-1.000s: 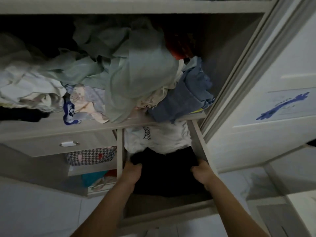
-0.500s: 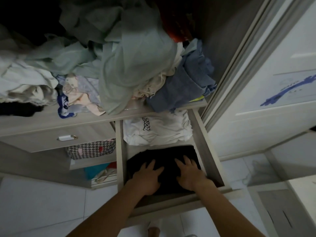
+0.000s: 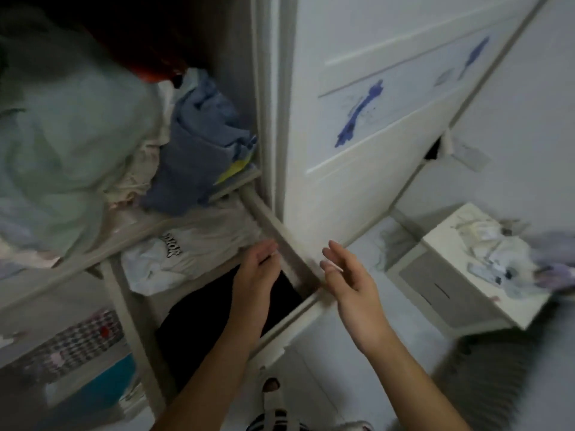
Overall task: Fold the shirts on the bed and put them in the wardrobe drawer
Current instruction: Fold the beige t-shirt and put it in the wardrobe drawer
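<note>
The pulled-out wardrobe drawer holds a folded black shirt at its front and a white shirt with black lettering behind it. My left hand hovers above the black shirt with its fingers straight and holds nothing. My right hand is raised just right of the drawer's side rail, fingers relaxed and empty. Neither hand touches the clothes.
A shelf above the drawer is crammed with loose clothes: a pale green pile and blue denim. The white wardrobe door stands right of the drawer. A white bedside cabinet with clutter sits on the floor at right. My foot is below.
Both hands have lifted off the black shirt, which stays in the drawer. The view has swung to the right, and my right hand has moved out past the drawer's side.
</note>
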{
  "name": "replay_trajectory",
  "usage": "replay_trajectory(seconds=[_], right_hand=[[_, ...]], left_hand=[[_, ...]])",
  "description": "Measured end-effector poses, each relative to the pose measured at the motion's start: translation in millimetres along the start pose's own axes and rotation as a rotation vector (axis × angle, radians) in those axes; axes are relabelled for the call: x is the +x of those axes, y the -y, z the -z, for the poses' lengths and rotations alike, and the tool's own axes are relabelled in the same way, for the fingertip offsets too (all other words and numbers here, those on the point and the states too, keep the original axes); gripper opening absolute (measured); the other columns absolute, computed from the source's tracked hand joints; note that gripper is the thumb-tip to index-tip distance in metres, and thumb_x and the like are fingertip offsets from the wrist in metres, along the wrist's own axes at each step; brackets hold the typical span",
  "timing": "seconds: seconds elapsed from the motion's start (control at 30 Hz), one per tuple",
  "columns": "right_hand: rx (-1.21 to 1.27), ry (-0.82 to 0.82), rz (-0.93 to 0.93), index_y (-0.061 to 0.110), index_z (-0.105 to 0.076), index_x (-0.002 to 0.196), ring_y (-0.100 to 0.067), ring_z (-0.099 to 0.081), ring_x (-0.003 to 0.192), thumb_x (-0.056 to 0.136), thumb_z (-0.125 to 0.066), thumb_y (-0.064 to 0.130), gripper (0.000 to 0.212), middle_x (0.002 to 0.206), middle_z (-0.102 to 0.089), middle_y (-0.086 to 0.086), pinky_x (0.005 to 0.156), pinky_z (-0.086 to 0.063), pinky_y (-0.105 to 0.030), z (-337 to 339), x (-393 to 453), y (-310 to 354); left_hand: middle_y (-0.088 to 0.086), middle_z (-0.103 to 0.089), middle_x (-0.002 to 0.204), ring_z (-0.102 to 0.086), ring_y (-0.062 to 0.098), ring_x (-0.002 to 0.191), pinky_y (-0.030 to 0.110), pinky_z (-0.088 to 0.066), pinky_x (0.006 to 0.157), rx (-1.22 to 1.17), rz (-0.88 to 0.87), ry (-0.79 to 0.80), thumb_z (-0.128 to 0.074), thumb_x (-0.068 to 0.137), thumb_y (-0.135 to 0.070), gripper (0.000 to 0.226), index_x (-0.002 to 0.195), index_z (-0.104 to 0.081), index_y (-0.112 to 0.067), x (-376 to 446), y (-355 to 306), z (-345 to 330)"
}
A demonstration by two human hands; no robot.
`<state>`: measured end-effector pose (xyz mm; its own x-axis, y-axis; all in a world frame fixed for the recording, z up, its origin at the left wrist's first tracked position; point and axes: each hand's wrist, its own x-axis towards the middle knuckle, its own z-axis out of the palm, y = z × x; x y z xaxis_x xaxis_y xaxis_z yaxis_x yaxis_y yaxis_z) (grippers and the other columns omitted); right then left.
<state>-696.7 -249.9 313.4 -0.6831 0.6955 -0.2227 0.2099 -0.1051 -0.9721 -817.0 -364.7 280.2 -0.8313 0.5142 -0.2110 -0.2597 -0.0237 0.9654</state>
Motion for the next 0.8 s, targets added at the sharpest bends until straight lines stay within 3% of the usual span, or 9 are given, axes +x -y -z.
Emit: replay_trajectory(seconds=[0.07, 0.23, 0.37, 0.47, 0.57, 0.7, 0.8], right_hand=[[0.092, -0.145, -0.022, 0.028, -0.053, 0.137, -0.003, -0.059, 0.12, 0.101, -0.052, 0.011, 0.04, 0.134, -0.06, 0.011, 0.105, -0.047, -0.033, 47, -28, -4], [0.201, -0.568, -0.086, 0.033, -0.057, 0.128, -0.003, -0.062, 0.114, 0.099, -0.054, 0.007, 0.039, 0.13, -0.062, 0.01, 0.103, -0.05, -0.043, 163, -99, -38], [0.273, -0.826, -0.113, 0.032, -0.056, 0.129, -0.004, -0.061, 0.116, 0.099, -0.054, 0.006, 0.04, 0.132, -0.061, 0.012, 0.104, -0.049, -0.039, 254, -167, -74], [0.348, -1.023, -0.127, 0.029, -0.057, 0.125, -0.01, -0.062, 0.117, 0.098, -0.055, 0.005, 0.036, 0.13, -0.063, 0.005, 0.105, -0.048, -0.039, 320, -216, -102], [0.398, -1.131, -0.18, 0.029, -0.057, 0.125, -0.012, -0.061, 0.118, 0.1, -0.053, 0.008, 0.033, 0.129, -0.063, 0.004, 0.106, -0.047, -0.043, 386, -260, -132], [0.426, -1.246, -0.245, 0.02, -0.053, 0.134, -0.01, -0.06, 0.117, 0.101, -0.049, 0.005, 0.037, 0.135, -0.059, 0.001, 0.106, -0.047, -0.043, 462, -306, -161], [0.428, -1.336, -0.262, 0.019, -0.052, 0.137, -0.007, -0.06, 0.116, 0.101, -0.049, 0.004, 0.04, 0.133, -0.059, 0.004, 0.106, -0.047, -0.04, 513, -326, -182]], left_hand=[[-0.009, -0.068, 0.12, -0.063, 0.008, 0.113, 0.031, -0.05, 0.091, -0.054, -0.003, 0.115, -0.064, 0.088, -0.018, 0.03, 0.111, -0.068, -0.037, -14, 1, -43], [-0.005, -0.071, 0.117, -0.065, 0.011, 0.11, 0.037, -0.052, 0.093, 0.03, 0.061, 0.434, -0.066, 0.086, -0.007, 0.031, 0.109, -0.071, -0.028, -59, 26, -156], [-0.002, -0.072, 0.114, -0.067, 0.017, 0.108, 0.034, -0.052, 0.086, 0.097, 0.144, 0.669, -0.057, 0.089, 0.007, 0.037, 0.107, -0.069, -0.022, -107, 64, -254], [-0.001, -0.071, 0.115, -0.066, 0.019, 0.109, 0.034, -0.052, 0.085, 0.159, 0.168, 0.822, -0.055, 0.091, 0.007, 0.038, 0.106, -0.069, -0.024, -155, 95, -329], [-0.002, -0.071, 0.114, -0.067, 0.017, 0.108, 0.036, -0.051, 0.087, 0.217, 0.182, 0.955, -0.056, 0.092, 0.006, 0.038, 0.103, -0.07, -0.028, -208, 124, -399], [-0.004, -0.073, 0.107, -0.067, 0.016, 0.103, 0.038, -0.05, 0.087, 0.331, 0.243, 1.102, -0.053, 0.091, 0.011, 0.036, 0.106, -0.068, -0.018, -264, 162, -478], [-0.002, -0.073, 0.104, -0.068, 0.013, 0.099, 0.029, -0.053, 0.081, 0.414, 0.293, 1.185, -0.054, 0.092, 0.01, 0.035, 0.104, -0.069, -0.019, -293, 194, -531]])
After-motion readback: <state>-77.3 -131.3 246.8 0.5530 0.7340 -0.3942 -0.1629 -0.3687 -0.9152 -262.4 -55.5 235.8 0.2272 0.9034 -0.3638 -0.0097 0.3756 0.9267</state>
